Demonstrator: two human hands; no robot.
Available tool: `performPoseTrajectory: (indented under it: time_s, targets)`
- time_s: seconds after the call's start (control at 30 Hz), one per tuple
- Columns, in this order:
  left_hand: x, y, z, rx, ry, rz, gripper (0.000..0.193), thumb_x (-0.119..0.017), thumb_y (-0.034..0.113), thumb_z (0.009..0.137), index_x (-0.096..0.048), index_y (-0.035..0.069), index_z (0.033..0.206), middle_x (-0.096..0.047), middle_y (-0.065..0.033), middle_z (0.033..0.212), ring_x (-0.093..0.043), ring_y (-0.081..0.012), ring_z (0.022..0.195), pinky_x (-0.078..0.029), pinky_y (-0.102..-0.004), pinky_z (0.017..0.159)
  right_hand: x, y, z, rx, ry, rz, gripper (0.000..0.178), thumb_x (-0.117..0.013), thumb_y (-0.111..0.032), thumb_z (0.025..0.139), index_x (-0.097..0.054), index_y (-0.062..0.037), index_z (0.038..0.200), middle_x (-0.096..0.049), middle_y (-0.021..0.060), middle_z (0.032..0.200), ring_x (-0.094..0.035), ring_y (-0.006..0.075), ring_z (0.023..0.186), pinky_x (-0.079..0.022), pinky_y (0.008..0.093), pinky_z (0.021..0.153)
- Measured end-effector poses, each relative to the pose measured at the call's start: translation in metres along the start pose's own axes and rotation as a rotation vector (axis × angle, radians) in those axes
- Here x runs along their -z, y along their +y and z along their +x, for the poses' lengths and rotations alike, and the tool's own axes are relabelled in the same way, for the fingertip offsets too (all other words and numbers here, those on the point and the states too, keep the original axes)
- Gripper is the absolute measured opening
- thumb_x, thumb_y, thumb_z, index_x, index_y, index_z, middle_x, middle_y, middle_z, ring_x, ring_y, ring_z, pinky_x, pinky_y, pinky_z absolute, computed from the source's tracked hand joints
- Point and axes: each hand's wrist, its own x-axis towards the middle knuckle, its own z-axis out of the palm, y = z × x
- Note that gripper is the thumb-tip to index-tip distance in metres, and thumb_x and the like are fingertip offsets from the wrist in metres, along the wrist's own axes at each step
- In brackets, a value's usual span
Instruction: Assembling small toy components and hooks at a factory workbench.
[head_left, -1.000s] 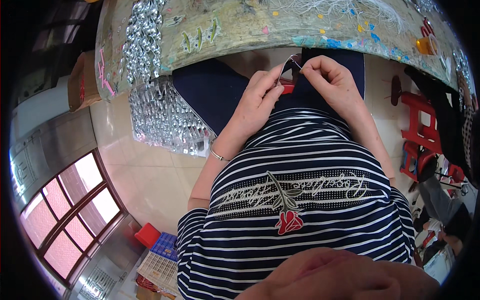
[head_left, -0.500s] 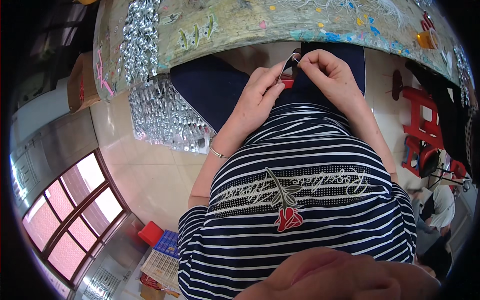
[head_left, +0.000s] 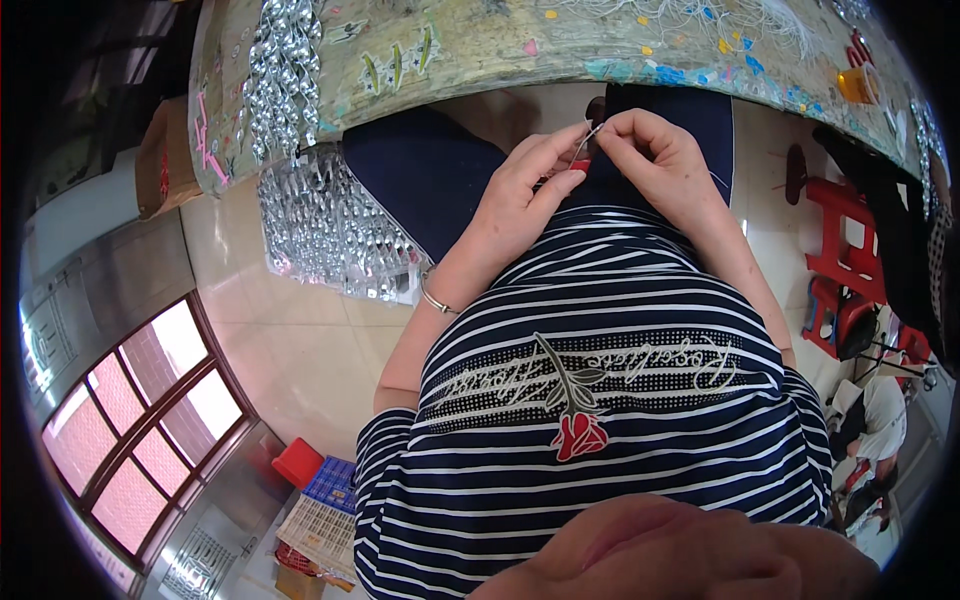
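Note:
My left hand [head_left: 520, 195] is closed, thumb and forefinger pinching a thin pale strand [head_left: 582, 148]. Close to its right, my right hand [head_left: 660, 155] pinches the upper end of the same strand between fingertip and thumb. The short piece between the hands is bent and looks like thread or fine cord; its exact kind is too small to tell. Both hands hover over my lap, just in front of the near table edge. My other fingers curl inward, and what lies under them is hidden.
The worn table [head_left: 480, 75] holds twisted silver strips [head_left: 283, 85], leaf-shaped pieces [head_left: 398, 62], pink strips [head_left: 207, 145], white threads [head_left: 780, 28] and an orange cup [head_left: 857, 86]. More silver strips in clear plastic [head_left: 335, 230] hang at left. Red stools [head_left: 840, 230] and people [head_left: 875, 430] are at right.
My left hand has shifted slightly right, and its fingertips sit closer to the right hand's. The strand's bend between them looks smaller. Both hands keep their pinch.

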Motion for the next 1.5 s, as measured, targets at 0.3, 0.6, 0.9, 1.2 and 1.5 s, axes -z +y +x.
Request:
performPoseTrajectory:
  time_s: [0.3,0.6,0.9,1.2,1.5]
  targets:
    - [0.0,-0.001,-0.001,-0.053,-0.018,0.078,0.042,-0.058,0.006,0.087,-0.052,0.009,0.129,-0.054,-0.0087,0.099,-0.054,-0.017,0.087,-0.045,-0.0265,0.079,-0.001,0.001,-0.001,0.001,-0.012,0.019,0.012,-0.059,-0.013,0.09,-0.062,-0.0031,0.097,-0.056,-0.0069,0.077,-0.047,-0.0001,0.066,-0.039,0.0157,0.059]
    - [0.002,0.001,-0.002,-0.077,-0.026,0.104,0.044,-0.053,0.004,0.09,-0.048,0.009,0.133,-0.052,-0.0051,0.102,-0.05,-0.0099,0.078,-0.044,-0.0209,0.07,0.001,-0.005,-0.006,-0.05,-0.062,0.089,0.017,-0.056,-0.014,0.092,-0.059,-0.0045,0.106,-0.061,-0.0019,0.08,-0.055,0.0028,0.072,-0.042,0.0172,0.059]
    - [0.0,-0.001,-0.003,-0.07,-0.004,0.178,0.039,-0.054,0.009,0.09,-0.053,0.011,0.129,-0.054,-0.0092,0.099,-0.055,-0.0196,0.088,-0.044,-0.0276,0.078,0.01,-0.007,-0.005,-0.022,-0.057,0.044,0.025,-0.056,-0.015,0.093,-0.056,-0.0056,0.116,-0.063,0.0014,0.096,-0.055,0.0032,0.081,-0.042,0.0167,0.062]
    - [0.0,-0.004,-0.005,-0.154,-0.059,0.312,0.037,-0.054,0.011,0.089,-0.055,0.012,0.126,-0.054,-0.01,0.1,-0.055,-0.024,0.088,-0.045,-0.0299,0.079,0.011,-0.002,-0.003,0.097,-0.05,-0.123,0.006,-0.061,-0.008,0.087,-0.063,-0.0035,0.091,-0.051,-0.0019,0.092,-0.049,0.0041,0.078,-0.038,0.0174,0.068]
    - [0.001,0.001,-0.005,-0.123,-0.114,0.317,0.039,-0.054,0.008,0.088,-0.055,0.013,0.126,-0.056,-0.01,0.1,-0.056,-0.024,0.09,-0.045,-0.0296,0.081,0.014,0.016,-0.001,0.108,0.054,0.063,0.008,-0.058,-0.012,0.09,-0.06,-0.0048,0.092,-0.049,-0.0051,0.083,-0.042,0.0028,0.07,-0.035,0.017,0.062]
